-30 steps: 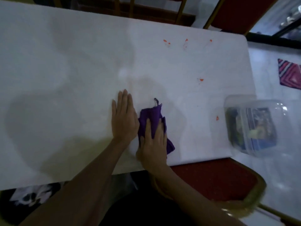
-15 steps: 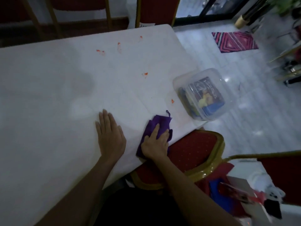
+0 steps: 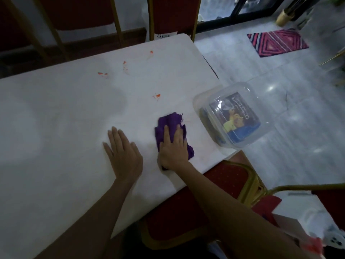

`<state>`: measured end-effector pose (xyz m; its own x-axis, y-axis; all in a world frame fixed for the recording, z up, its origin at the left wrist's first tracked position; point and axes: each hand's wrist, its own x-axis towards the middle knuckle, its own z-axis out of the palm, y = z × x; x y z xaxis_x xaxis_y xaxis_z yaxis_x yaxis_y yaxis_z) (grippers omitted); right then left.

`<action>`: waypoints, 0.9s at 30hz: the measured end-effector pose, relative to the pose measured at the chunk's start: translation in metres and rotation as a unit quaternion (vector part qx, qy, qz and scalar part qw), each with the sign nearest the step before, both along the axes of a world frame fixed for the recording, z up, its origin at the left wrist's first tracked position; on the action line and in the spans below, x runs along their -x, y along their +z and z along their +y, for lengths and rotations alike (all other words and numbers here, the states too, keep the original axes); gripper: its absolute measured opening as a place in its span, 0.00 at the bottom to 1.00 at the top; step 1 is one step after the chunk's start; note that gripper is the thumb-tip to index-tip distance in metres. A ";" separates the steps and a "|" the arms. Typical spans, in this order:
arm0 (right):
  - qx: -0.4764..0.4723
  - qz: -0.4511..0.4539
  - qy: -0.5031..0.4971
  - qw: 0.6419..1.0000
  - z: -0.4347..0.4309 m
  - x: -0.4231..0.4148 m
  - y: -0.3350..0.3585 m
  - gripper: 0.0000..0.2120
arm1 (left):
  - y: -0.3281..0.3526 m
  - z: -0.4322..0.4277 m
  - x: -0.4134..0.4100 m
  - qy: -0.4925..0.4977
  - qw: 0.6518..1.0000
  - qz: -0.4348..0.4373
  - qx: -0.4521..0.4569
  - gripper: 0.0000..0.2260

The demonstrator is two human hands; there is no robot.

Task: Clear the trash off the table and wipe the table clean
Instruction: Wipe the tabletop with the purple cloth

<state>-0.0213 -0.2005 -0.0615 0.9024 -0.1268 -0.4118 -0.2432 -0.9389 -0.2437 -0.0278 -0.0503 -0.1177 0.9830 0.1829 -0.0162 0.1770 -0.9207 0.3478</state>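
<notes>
Well, the right hand [image 3: 173, 146] pressed the purple cloth [image 3: 170, 119] to the desk [image 3: 56, 128], fingers [image 3: 166, 131] straight. The left hand [image 3: 125, 154] lay flat and open at its nine o'clock.

The left hand [image 3: 124, 156] is lying flat, palm down, on the table [image 3: 56, 128], its fingers [image 3: 116, 136] straight and slightly fanned, holding nothing. The right hand [image 3: 173, 148] is pressing palm down on the purple cloth [image 3: 170, 119] just beside the left hand, its fingers [image 3: 178, 134] extending over the fabric rather than curling round it. The bare left forearm [image 3: 97, 208] and the bare right forearm [image 3: 220, 202] are reaching in from the lower edge of the view, both wrists straight, and the two hands are lying near each other without touching.
</notes>
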 end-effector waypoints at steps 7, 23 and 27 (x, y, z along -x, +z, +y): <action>0.033 0.038 -0.069 0.996 -0.056 -0.012 -0.001 0.35 | -0.006 0.000 -0.024 0.036 0.998 -0.034 -0.028 0.24; 0.045 0.016 0.048 0.998 -0.073 -0.067 0.003 0.35 | -0.002 -0.019 -0.095 0.170 0.984 -0.039 -0.042 0.23; 0.052 -0.024 0.041 0.998 -0.067 -0.155 -0.009 0.33 | -0.002 -0.024 -0.096 0.170 0.982 -0.049 -0.059 0.23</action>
<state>0.1337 -0.2670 -0.0702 0.9297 -0.0924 -0.3564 -0.1558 -0.9758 -0.1535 0.0679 -0.0742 -0.1198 0.8601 0.4967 0.1161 0.4534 -0.8487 0.2725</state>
